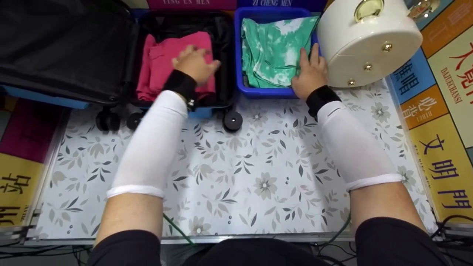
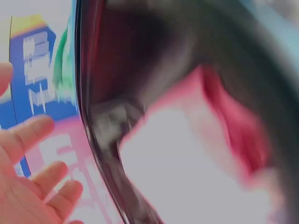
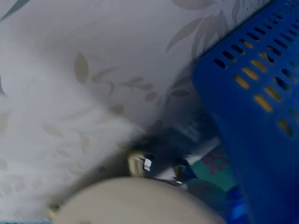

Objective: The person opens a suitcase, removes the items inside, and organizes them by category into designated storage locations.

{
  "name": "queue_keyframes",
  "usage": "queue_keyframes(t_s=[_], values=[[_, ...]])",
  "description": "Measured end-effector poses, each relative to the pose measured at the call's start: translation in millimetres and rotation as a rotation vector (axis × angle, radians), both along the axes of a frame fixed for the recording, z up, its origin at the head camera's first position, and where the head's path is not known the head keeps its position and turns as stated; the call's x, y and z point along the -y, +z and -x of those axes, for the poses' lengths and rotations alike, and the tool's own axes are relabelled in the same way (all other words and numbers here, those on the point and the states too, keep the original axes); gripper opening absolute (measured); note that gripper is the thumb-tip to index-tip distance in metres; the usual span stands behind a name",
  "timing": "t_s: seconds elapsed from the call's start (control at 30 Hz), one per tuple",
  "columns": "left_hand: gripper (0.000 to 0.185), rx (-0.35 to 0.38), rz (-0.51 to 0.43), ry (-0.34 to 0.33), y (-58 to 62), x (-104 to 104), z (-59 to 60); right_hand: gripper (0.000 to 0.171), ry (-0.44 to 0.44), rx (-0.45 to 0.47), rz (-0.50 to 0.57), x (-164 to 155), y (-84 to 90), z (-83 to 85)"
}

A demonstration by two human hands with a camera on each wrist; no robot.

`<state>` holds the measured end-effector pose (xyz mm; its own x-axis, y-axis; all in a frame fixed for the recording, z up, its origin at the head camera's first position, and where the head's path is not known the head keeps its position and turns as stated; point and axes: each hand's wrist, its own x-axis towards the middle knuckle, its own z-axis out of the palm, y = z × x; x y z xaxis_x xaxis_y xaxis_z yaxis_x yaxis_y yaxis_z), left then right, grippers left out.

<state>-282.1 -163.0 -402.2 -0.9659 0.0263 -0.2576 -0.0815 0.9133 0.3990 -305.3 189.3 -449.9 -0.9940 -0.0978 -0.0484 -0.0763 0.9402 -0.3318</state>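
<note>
My left hand [image 1: 196,64] is above the folded pink cloth [image 1: 159,55] that lies in the open black suitcase [image 1: 226,44]. Its fingers are spread, and nothing shows between them; in the left wrist view the same hand [image 2: 28,172] appears beside the suitcase edge. A blue basket [image 1: 266,93] stands to the right, holding a folded green and white tie-dyed cloth [image 1: 277,48]. At the basket's right side, my right hand [image 1: 312,74] rests on the rim and the cloth's edge with fingers extended. The right wrist view shows the perforated basket wall [image 3: 224,102] but not the hand.
A round cream case [image 1: 354,51] with gold knobs stands close against the basket's right side. The suitcase lid [image 1: 63,51] lies opened to the left. Suitcase wheels [image 1: 232,121] stick out over the flower-patterned tabletop [image 1: 236,177]. Panels with printed lettering [image 1: 439,162] border the table.
</note>
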Motion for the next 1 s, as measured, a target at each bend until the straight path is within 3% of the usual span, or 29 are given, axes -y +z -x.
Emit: queue_keyframes(t_s=[0.1, 0.2, 0.37, 0.5, 0.6, 0.7, 0.83, 1.0], values=[[0.083, 0.075, 0.034, 0.126, 3.1, 46, -1.3, 0.082, 0.011, -0.109, 0.028, 25, 6.5, -5.0], [0.087, 0.133, 0.034, 0.236, -1.0, 84, -5.8, 0.079, 0.075, -0.132, 0.109, 65, 18.4, -11.8], [0.084, 0.135, -0.010, 0.263, -15.7, 121, -16.7, 0.070, 0.185, -0.079, 0.331, 144, 29.8, -22.6], [0.073, 0.104, -0.030, 0.233, -25.9, 130, -22.4, 0.067, 0.152, 0.083, 0.454, 205, 25.6, -24.8], [0.066, 0.117, -0.006, 0.200, -33.9, 125, -20.5, 0.069, 0.071, 0.244, 0.438, 230, 14.5, -19.5], [0.061, 0.148, 0.039, 0.174, -39.6, 124, -19.2, 0.072, 0.038, 0.357, 0.378, 239, 3.3, -12.3], [0.060, 0.168, 0.106, 0.157, -42.4, 123, -17.8, 0.074, 0.068, 0.481, 0.317, 240, -4.1, -2.7], [0.069, 0.229, 0.179, 0.164, -46.4, 119, -16.3, 0.085, 0.082, 0.566, 0.330, 244, -9.3, 4.9]])
